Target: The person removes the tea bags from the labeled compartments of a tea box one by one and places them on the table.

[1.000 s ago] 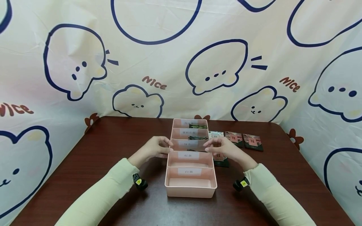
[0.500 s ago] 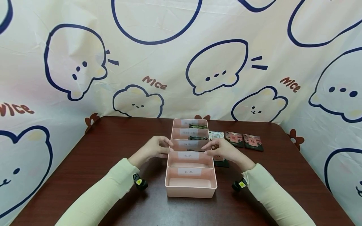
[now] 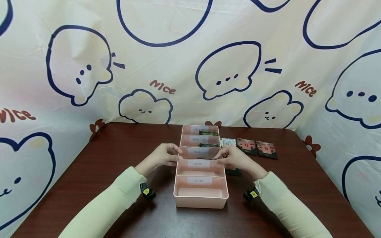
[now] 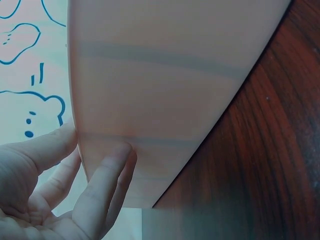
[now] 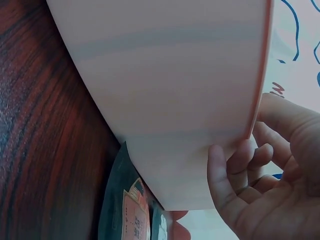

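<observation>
A long pink divided box [image 3: 200, 202] stands on the table with a labelled white sticker in each compartment. My left hand [image 3: 162, 155] holds its left rim near the third compartment; in the left wrist view two fingers [image 4: 107, 175] lie against the outer wall while others reach over the rim. Opposite, my right hand [image 3: 236, 158] bends over the right rim, fingertips inside the third compartment, beside the dark edge of a packet [image 3: 201, 158]. In the right wrist view its curled fingers [image 5: 218, 165] touch the outer wall; I cannot tell whether they pinch the packet.
Dark packets [image 3: 214, 133] stick up in the two farthest compartments. Right of the box lie a pale tea packet [image 3: 227, 141], two red-and-dark packets [image 3: 266, 149] and a dark green one [image 3: 233, 172], partly under my right hand. A patterned cloth [image 3: 190, 66] hangs behind the table.
My right fingers have moved slightly left over the rim, into the third compartment, and drawn closer together. The left hand and the box stay where they were.
</observation>
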